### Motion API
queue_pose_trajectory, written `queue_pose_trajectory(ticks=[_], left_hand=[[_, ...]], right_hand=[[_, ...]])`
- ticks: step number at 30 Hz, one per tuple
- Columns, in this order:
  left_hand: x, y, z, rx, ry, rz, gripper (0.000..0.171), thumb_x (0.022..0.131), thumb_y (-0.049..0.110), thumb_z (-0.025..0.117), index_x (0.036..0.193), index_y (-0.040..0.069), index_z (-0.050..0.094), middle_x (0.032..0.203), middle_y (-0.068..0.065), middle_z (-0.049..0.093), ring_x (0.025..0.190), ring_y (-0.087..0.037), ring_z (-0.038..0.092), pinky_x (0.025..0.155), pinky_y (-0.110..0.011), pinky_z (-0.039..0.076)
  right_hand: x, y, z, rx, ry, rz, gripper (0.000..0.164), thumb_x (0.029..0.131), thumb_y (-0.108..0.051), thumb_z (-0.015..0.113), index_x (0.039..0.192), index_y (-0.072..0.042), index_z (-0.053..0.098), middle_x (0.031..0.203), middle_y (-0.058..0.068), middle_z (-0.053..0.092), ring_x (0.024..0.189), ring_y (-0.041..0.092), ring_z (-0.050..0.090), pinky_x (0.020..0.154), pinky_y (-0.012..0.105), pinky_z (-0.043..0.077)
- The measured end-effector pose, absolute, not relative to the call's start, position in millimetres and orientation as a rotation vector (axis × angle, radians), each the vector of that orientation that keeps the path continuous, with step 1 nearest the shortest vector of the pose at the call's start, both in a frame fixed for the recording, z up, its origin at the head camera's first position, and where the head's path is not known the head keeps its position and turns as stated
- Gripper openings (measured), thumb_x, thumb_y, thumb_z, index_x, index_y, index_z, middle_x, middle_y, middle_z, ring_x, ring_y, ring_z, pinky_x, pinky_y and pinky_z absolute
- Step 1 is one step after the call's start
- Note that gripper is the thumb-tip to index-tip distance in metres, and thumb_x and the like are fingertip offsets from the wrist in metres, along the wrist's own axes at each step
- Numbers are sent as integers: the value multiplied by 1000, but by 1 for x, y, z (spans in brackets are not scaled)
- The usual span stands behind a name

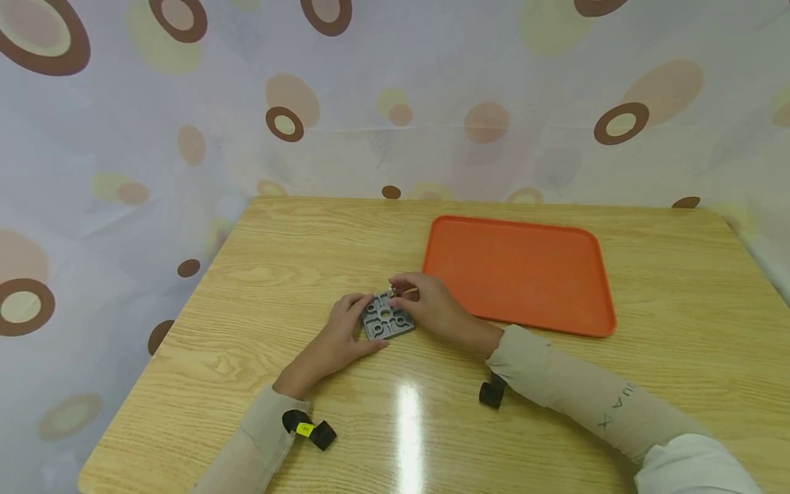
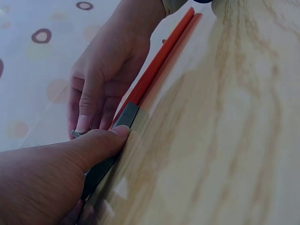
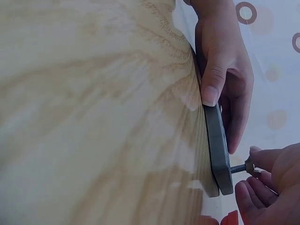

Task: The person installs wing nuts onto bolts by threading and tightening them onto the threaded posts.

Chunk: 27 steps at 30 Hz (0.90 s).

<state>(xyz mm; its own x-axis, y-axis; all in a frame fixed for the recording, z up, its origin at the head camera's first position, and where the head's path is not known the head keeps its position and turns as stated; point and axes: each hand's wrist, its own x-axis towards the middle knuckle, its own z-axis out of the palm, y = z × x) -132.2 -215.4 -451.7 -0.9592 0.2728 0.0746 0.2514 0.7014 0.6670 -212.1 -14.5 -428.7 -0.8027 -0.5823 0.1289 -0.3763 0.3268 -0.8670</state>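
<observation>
A grey square metal plate (image 1: 395, 329) with raised round bosses and a centre hole lies flat on the wooden table. My left hand (image 1: 338, 341) grips its left side, fingers at the far edge and thumb along the near edge. At the plate's far right corner, my right hand (image 1: 437, 310) pinches a bolt (image 3: 238, 168) by its metal head, which looks winged. The threaded shaft stands upright against the plate's upper face in the right wrist view. Whether its tip sits in a hole is hidden. The left wrist view shows the left thumb pressed on the plate's side (image 2: 130, 114).
An orange-red tray (image 1: 524, 274) lies behind and to the right of the plate, close to the right hand. The wooden table (image 1: 296, 261) ends at a patterned cloth (image 1: 345, 158) at the back. Black straps hang from both wrists.
</observation>
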Motion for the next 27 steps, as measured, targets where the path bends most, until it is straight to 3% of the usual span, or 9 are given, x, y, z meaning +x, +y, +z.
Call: queue_pose_trajectory(ticks=[16, 27], left_hand=[[-130, -215, -448, 427, 2858, 1126, 85, 80, 38, 72, 144, 2, 29, 138, -11, 29, 123, -24, 29, 101, -42, 30], [-131, -214, -447, 420, 2854, 1136, 85, 80, 39, 72, 144, 2, 30, 138, -11, 29, 124, -24, 28, 102, -43, 29]], right_hand=[[-214, -6, -429, -965, 2497, -1462, 18, 91, -16, 61, 104, -5, 66, 98, 1, 65, 91, 12, 59, 81, 30, 47], [-213, -4, -427, -971, 2488, -1441, 10, 90, -13, 63, 96, -7, 68, 92, 1, 67, 82, 9, 59, 74, 28, 49]])
